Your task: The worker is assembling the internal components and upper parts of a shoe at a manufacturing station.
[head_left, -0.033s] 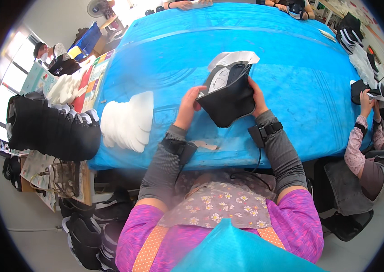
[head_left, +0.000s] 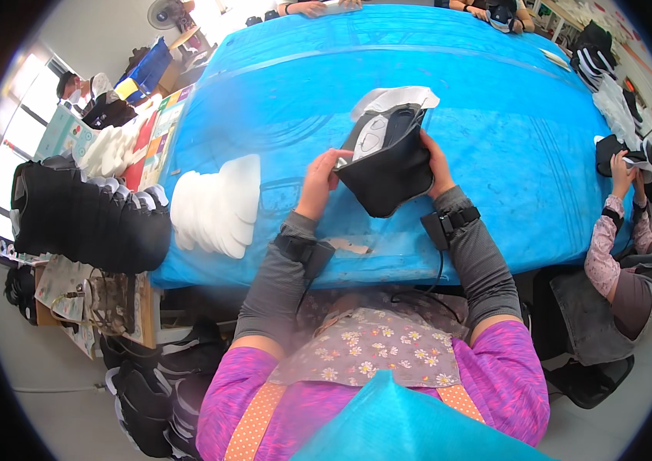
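A black shoe upper (head_left: pixel 384 178) is held up over the blue-covered table (head_left: pixel 280 92), its opening facing up. Inside it a white piece with dark outlines shows, and a pale flap (head_left: pixel 403 97) sticks out at its far end. My left hand (head_left: pixel 317 183) grips the left edge, with fingers reaching the rim of the opening. Around the right side my right hand (head_left: pixel 438 165) is closed, its thumb along the near face and its other fingers partly hidden behind. A small tan scrap (head_left: pixel 349 247) lies on the cover between my forearms.
To the left lie overlapping white shoe-shaped pieces (head_left: pixel 217 206) and a long row of black uppers (head_left: pixel 88 219). More black uppers (head_left: pixel 145 399) are stacked below. A co-worker (head_left: pixel 626 269) sits at the right edge; other people's hands (head_left: pixel 311 9) are at the far side.
My left fingers have shifted slightly over the rim of the upper. The upper itself has barely moved.
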Demonstrator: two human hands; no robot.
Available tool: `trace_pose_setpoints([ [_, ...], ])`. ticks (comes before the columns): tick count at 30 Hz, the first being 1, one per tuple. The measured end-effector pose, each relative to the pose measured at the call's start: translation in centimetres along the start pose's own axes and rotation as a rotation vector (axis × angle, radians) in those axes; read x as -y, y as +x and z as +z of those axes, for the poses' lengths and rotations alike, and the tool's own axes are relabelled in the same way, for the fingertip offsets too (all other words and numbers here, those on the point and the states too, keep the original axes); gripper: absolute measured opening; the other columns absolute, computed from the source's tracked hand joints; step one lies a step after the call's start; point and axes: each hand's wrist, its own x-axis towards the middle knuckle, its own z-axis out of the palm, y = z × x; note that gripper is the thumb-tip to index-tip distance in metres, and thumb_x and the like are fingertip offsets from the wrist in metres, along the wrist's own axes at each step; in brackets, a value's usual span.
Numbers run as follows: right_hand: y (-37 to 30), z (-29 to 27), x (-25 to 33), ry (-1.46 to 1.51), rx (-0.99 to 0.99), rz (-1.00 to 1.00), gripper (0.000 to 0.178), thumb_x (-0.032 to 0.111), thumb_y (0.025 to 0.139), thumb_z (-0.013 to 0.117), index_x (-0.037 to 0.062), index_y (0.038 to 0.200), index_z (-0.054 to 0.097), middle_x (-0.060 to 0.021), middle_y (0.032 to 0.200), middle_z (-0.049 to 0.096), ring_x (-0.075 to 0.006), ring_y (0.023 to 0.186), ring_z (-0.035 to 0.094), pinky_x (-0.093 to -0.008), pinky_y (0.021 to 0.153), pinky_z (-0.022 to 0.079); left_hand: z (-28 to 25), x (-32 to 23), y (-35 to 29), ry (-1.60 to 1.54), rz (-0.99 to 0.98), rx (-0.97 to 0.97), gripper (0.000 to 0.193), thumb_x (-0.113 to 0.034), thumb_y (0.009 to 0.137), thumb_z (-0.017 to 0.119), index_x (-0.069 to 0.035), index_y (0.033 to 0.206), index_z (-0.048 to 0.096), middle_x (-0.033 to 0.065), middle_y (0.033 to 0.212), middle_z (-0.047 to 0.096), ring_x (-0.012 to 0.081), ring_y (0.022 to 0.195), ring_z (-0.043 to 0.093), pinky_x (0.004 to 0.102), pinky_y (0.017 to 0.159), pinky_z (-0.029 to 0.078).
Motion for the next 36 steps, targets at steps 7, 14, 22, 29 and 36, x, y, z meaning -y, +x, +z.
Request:
trace_pose_setpoints([
  [7, 0.7, -0.9, -0.5, -0.129, -0.109, -0.002, 0.044, 0.042, 0.098, 0.056, 0.006, 0.122, 0.064, -0.0092, 0.118, 0.068, -0.0228, 0.105, 0.065, -0.0398, 0.097, 0.05, -0.2, 0.0, -0.5, -0.128, 0.184, -0.028, 0.045, -0.041, 0.105, 0.043, -0.002, 0.105, 0.066, 0.0009, 0.06, 0.055, 0.0075, 0.051, 0.046, 0.0226, 0.049, 0.033],
  [14, 1.4, -2.3, -0.6, -0.173, -0.143, -0.012, 0.044, 0.041, 0.099, 0.055, 0.0063, 0.124, 0.063, -0.0069, 0.117, 0.066, -0.0201, 0.107, 0.062, -0.0362, 0.098, 0.048, -0.5, 0.0, -0.5, -0.079, 0.126, 0.037, 0.028, -0.028, 0.1, 0.06, -0.001, 0.099, 0.065, 0.0018, 0.062, 0.058, 0.0091, 0.052, 0.054, 0.023, 0.052, 0.041],
  [22, 1.5, -1.9, -0.8, -0.211, -0.137, -0.048, 0.039, 0.038, 0.098, 0.057, 0.0063, 0.12, 0.064, -0.0055, 0.118, 0.065, -0.0179, 0.107, 0.061, -0.034, 0.095, 0.048, 0.4, -0.4, -0.4, -0.133, 0.175, -0.081, 0.024, -0.025, 0.099, 0.062, -0.002, 0.104, 0.066, -0.0008, 0.065, 0.059, 0.0076, 0.057, 0.054, 0.0222, 0.054, 0.04],
  [29, 0.6, -0.2, -0.6, -0.248, -0.008, -0.07, 0.036, 0.033, 0.1, 0.054, 0.003, 0.12, 0.06, -0.0076, 0.113, 0.067, -0.0158, 0.101, 0.064, -0.0303, 0.089, 0.052, 1.1, -1.2, -0.2, 0.444, 0.527, -0.432, 0.021, -0.019, 0.093, 0.068, -0.005, 0.109, 0.069, 0.0031, 0.094, 0.057, 0.0085, 0.066, 0.044, 0.0235, 0.058, 0.037],
  [36, 0.6, 0.2, -0.8, -0.301, 0.034, -0.096, 0.036, 0.031, 0.099, 0.056, 0.0019, 0.121, 0.057, -0.0053, 0.112, 0.065, -0.0129, 0.099, 0.063, -0.027, 0.086, 0.051, -0.1, -0.1, 0.1, 0.298, 0.323, -0.37, 0.039, -0.029, 0.099, 0.061, 0.0, 0.074, 0.057, 0.0013, 0.066, 0.045, 0.013, 0.057, 0.034, 0.0305, 0.052, 0.031],
])
